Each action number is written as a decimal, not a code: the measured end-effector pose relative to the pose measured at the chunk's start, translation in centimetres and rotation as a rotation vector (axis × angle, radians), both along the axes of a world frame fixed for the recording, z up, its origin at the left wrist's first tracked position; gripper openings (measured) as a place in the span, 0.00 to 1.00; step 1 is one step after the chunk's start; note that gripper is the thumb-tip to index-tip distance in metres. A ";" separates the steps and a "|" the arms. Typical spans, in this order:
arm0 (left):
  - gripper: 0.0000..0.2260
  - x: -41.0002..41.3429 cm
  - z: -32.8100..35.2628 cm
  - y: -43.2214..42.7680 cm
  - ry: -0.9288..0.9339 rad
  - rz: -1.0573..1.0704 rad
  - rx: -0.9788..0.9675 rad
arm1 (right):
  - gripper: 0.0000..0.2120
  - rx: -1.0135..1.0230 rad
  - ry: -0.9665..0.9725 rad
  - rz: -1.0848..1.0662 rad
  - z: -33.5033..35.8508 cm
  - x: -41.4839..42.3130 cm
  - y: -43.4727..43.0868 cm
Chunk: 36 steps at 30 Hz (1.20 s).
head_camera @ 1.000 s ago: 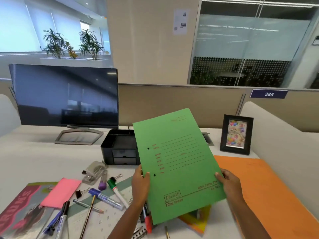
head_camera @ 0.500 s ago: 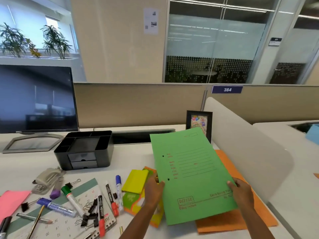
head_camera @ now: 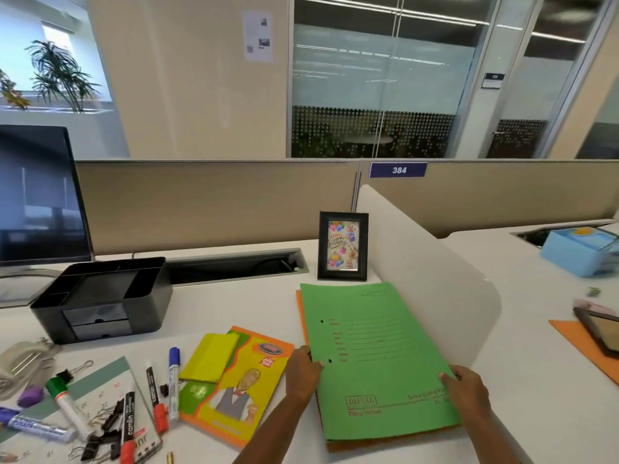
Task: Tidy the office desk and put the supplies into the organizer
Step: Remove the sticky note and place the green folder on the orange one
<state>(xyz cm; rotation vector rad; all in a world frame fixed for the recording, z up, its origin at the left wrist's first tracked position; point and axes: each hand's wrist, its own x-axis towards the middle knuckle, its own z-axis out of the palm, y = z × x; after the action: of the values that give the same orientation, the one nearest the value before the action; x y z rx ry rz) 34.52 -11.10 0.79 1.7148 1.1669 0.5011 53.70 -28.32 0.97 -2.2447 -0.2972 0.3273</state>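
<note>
Stack at the right of the white worktop (head_camera: 234, 306), loose supplies to its left.

The green card file folder (head_camera: 378, 360) lies on top of the orange card folder (head_camera: 385, 445), close against the white curved divider panel (head_camera: 435, 279) on its right. The left hand (head_camera: 301, 373) grips its left edge and the right hand (head_camera: 465, 386) its near right corner. Behind the stack stands the black-framed picture (head_camera: 342, 246). Left of the stack lies the orange-and-yellow illustrated notebook (head_camera: 241, 390), with the yellow sticky-note pad (head_camera: 209, 358) on its far left corner. Further left, marker pens (head_camera: 173, 380) and black binder clips (head_camera: 100, 443) lie on and around the printed calendar sheet (head_camera: 100, 380). Behind these sits the black plastic organizer (head_camera: 150, 306), with the dark flat monitor (head_camera: 37, 195) behind it at far left.
</note>
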 end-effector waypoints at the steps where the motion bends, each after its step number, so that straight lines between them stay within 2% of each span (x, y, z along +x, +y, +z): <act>1: 0.11 0.2 -0.3 0.0 0.010 0.002 0.007 | 0.14 -0.002 0.005 0.000 -0.2 0.1 -0.2; 15: 0.11 0.8 -2.6 0.2 0.044 0.098 0.108 | 0.13 -0.045 -0.113 0.039 -2.0 0.2 0.4; 20: 0.12 0.8 -4.0 0.0 0.119 0.067 0.057 | 0.16 -0.210 -0.268 0.036 -2.3 -0.4 0.5; 25: 0.04 0.6 -2.9 -0.8 0.216 0.057 0.009 | 0.19 -0.264 -0.346 0.066 -2.8 -1.3 1.0; 36: 0.02 1.3 -3.0 -0.8 0.191 0.102 0.001 | 0.18 -0.241 -0.420 0.113 -4.2 -1.0 1.9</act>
<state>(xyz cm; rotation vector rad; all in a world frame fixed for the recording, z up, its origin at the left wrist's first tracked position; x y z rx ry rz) 35.79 -11.91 -2.18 1.7395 1.3954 0.4055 52.71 -26.38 -3.24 -2.5301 -0.6359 -0.0605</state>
